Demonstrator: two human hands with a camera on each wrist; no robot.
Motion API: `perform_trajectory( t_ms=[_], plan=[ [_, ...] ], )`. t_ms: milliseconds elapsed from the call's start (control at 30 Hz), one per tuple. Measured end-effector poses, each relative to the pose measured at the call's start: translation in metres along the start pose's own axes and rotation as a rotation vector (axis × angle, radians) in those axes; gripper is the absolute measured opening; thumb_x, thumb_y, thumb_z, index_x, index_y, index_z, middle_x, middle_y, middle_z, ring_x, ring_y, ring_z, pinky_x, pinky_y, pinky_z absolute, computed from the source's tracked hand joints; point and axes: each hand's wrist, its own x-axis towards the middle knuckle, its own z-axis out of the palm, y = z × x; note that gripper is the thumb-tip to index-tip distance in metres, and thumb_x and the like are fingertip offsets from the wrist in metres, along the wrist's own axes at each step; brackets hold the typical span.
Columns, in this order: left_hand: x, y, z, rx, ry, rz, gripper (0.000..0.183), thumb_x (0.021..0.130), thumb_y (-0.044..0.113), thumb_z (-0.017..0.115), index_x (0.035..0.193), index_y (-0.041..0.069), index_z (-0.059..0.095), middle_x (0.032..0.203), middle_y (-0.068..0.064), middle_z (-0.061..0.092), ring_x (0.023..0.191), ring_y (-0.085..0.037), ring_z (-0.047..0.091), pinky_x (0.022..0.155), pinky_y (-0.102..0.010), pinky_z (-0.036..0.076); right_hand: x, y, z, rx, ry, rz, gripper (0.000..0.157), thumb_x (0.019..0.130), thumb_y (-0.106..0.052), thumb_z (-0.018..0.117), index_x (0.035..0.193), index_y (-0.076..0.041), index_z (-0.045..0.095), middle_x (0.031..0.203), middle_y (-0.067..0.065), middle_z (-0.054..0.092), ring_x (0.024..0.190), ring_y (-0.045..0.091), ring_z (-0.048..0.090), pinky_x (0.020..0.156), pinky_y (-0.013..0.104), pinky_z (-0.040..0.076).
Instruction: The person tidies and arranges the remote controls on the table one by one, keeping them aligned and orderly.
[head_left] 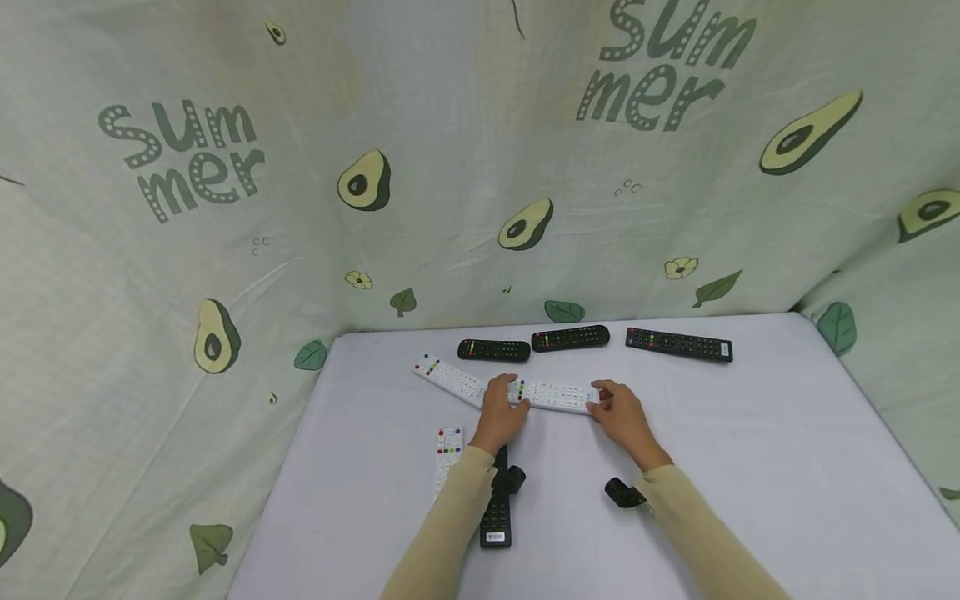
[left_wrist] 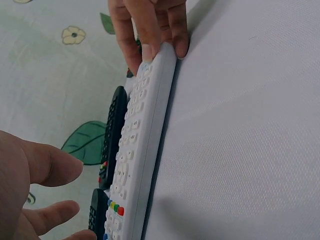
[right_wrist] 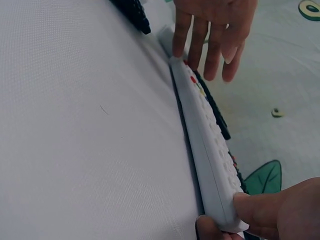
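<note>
A white remote control [head_left: 557, 395] lies crosswise in the middle of the table. My right hand [head_left: 622, 419] pinches its right end between thumb and fingers; the right wrist view shows the thumb [right_wrist: 265, 207] on the buttoned face edge. At the other end is my left hand [head_left: 501, 417], its fingers apart and fairly straight. In the left wrist view, a gap separates the left thumb [left_wrist: 55, 165] from the remote. A second white remote [head_left: 448, 377] lies slanted just left of the first, partly behind the left hand.
Along the back lie three black remotes, at left [head_left: 493, 350], middle [head_left: 570, 337] and right [head_left: 678, 344]. Under the left forearm are another black remote [head_left: 495, 521] and a white one [head_left: 449, 442], both partly hidden. A patterned cloth [head_left: 450, 167] hangs behind the white table [head_left: 787, 458].
</note>
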Motion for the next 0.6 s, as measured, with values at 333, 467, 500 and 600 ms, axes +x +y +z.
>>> perform_trajectory(
  t_ms=[333,467,500,600],
  plan=[
    [0.003,0.001,0.002,-0.005,-0.018,-0.012,0.051,0.087,0.017,0.061,0.133,0.008,0.044,0.143,-0.014,0.032,0.132,-0.029,0.028,0.107,-0.044,0.027,-0.002,0.003,-0.008,0.019,-0.018,0.063,0.044,0.086,-0.008,0.064,0.126,0.0,0.051,0.103,0.017,0.055,0.085,0.023,0.055,0.07,0.034,0.049],
    [0.003,0.001,0.003,-0.016,-0.039,-0.043,0.051,0.087,0.017,0.061,0.134,0.006,0.043,0.142,-0.015,0.032,0.132,-0.029,0.03,0.106,-0.043,0.028,-0.004,0.008,-0.012,0.014,-0.027,0.081,0.044,0.086,-0.009,0.064,0.127,0.0,0.05,0.103,0.017,0.055,0.086,0.024,0.056,0.072,0.035,0.048],
    [0.003,0.001,0.004,-0.021,-0.044,-0.052,0.051,0.088,0.018,0.061,0.134,0.006,0.043,0.142,-0.015,0.033,0.131,-0.029,0.031,0.106,-0.043,0.029,-0.005,0.009,-0.014,0.012,-0.03,0.082,0.045,0.086,-0.009,0.064,0.128,0.0,0.05,0.103,0.017,0.055,0.086,0.024,0.056,0.072,0.035,0.048],
    [0.002,0.003,0.005,-0.042,-0.066,-0.078,0.052,0.088,0.019,0.06,0.135,0.006,0.042,0.139,-0.016,0.036,0.129,-0.031,0.035,0.105,-0.046,0.03,-0.008,0.012,-0.017,0.01,-0.033,0.09,0.046,0.086,-0.008,0.064,0.128,0.0,0.049,0.103,0.017,0.055,0.086,0.024,0.055,0.073,0.036,0.048]
  ],
)
